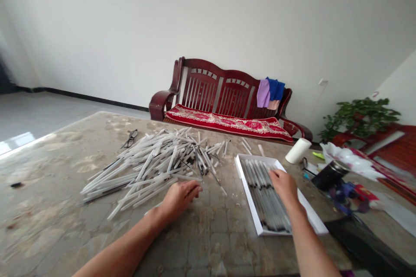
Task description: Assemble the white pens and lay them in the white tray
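Holding left hand (182,195) curled low over the table (214,246), just beside the near edge of the loose pile of translucent sticks (156,162); not being able to tell whether gripping any. Holding right hand (285,185) over the right side of the white box (310,213), bending fingers down toward the boxed sticks (266,203), lined up in two rows, dark ends toward the near side; fingertips hidden, so again not being able to tell whether clamping one. Also noting eyeglasses (130,138) behind the pile, white roll (298,150) and black flask (329,175) right of the box, red-brown bench (208,88) beyond the table.
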Action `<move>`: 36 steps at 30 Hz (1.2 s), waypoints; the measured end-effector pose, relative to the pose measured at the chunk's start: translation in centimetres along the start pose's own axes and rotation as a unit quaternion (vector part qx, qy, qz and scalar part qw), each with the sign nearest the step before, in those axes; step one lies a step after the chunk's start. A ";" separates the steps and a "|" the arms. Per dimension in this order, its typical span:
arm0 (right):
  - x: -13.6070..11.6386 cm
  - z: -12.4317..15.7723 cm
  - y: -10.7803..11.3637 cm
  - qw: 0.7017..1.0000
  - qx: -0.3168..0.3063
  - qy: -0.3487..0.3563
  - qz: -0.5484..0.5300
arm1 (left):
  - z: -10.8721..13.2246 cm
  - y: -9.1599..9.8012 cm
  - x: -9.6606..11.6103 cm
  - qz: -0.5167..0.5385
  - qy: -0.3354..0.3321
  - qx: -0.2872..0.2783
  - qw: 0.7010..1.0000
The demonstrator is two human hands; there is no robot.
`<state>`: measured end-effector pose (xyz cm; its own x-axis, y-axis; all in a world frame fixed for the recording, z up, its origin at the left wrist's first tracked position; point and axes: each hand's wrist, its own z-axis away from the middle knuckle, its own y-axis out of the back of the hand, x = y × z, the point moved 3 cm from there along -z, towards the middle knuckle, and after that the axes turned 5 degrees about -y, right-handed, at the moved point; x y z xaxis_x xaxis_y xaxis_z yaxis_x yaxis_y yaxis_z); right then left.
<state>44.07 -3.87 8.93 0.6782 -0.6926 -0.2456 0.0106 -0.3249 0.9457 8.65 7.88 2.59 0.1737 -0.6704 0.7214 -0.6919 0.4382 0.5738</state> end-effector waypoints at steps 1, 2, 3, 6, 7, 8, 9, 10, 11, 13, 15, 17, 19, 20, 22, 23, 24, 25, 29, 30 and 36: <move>2.0 -1.0 0.1 0.998 0.003 -0.034 0.050 | 0.1 -0.3 0.1 -0.035 -0.020 -0.028 0.999; 3.7 -1.8 0.1 0.994 -0.004 -0.056 0.090 | 0.1 -0.5 0.2 -0.066 -0.037 -0.049 0.996; 5.0 -2.4 0.1 0.990 -0.013 -0.068 0.123 | 0.1 -0.7 0.1 -0.091 -0.048 -0.062 0.993; 7.3 -3.3 -0.6 0.978 -0.042 -0.080 0.186 | 0.1 -0.7 -0.2 -0.126 -0.057 -0.067 0.988; 7.7 -3.5 -0.9 0.976 -0.049 -0.080 0.198 | 0.1 -0.6 -0.3 -0.127 -0.056 -0.063 0.988; 8.0 -3.6 -1.2 0.974 -0.054 -0.079 0.207 | 0.1 -0.5 -0.4 -0.126 -0.055 -0.060 0.989; 8.2 -3.7 -1.5 0.972 -0.058 -0.078 0.212 | 0.1 -0.4 -0.4 -0.125 -0.054 -0.058 0.989; 8.4 -3.8 -1.7 0.972 -0.062 -0.076 0.214 | 0.1 -0.3 -0.4 -0.123 -0.053 -0.058 0.989; 8.5 -3.9 -1.8 0.972 -0.065 -0.073 0.214 | 0.1 -0.2 -0.3 -0.121 -0.052 -0.059 0.989; 8.6 -4.1 -1.8 0.973 -0.070 -0.070 0.210 | 0.2 -0.2 -0.2 -0.120 -0.052 -0.063 0.989; 8.1 -4.1 -1.3 0.973 -0.066 -0.075 0.207 | 0.2 -0.3 0.0 -0.125 -0.051 -0.069 0.989; 6.3 -3.9 -0.7 0.976 -0.048 -0.065 0.203 | 0.1 -0.4 0.0 -0.136 -0.047 -0.075 0.987; 2.8 -3.0 -0.4 0.984 -0.030 -0.019 0.175 | 0.1 -0.5 0.0 -0.148 -0.044 -0.081 0.985; 0.5 -2.2 -0.5 0.989 -0.030 0.018 0.144 | 0.1 -0.5 0.0 -0.152 -0.042 -0.083 0.984; -4.7 -0.2 -1.4 0.992 -0.055 0.091 0.060 | 0.0 -0.4 0.0 -0.161 -0.036 -0.087 0.982; -7.4 1.0 -2.1 0.988 -0.080 0.131 0.023 | 0.0 -0.4 0.0 -0.167 -0.033 -0.088 0.982; -10.0 2.2 -2.9 0.981 -0.103 0.165 -0.008 | -0.1 -0.2 0.1 -0.172 -0.030 -0.088 0.981; -12.4 3.3 -3.7 0.975 -0.115 0.187 -0.025 | -0.1 -0.1 0.1 -0.178 -0.026 -0.087 0.980; -18.4 5.2 -6.8 0.976 -0.124 0.179 0.008 | -0.3 0.5 -0.1 -0.199 0.003 -0.080 0.977; -19.2 5.2 -7.4 0.978 -0.123 0.168 0.018 | -0.4 0.7 -0.2 -0.202 0.010 -0.077 0.976; -20.0 4.1 -8.7 0.979 -0.143 0.142 0.027 | -0.7 1.1 -1.0 -0.212 0.033 -0.063 0.975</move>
<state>27.40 10.17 4.73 0.8597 -0.4845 -0.1620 0.1460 -0.0710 0.9867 8.24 9.45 2.74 0.4729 -0.7695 0.4292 -0.4572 0.2021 0.8661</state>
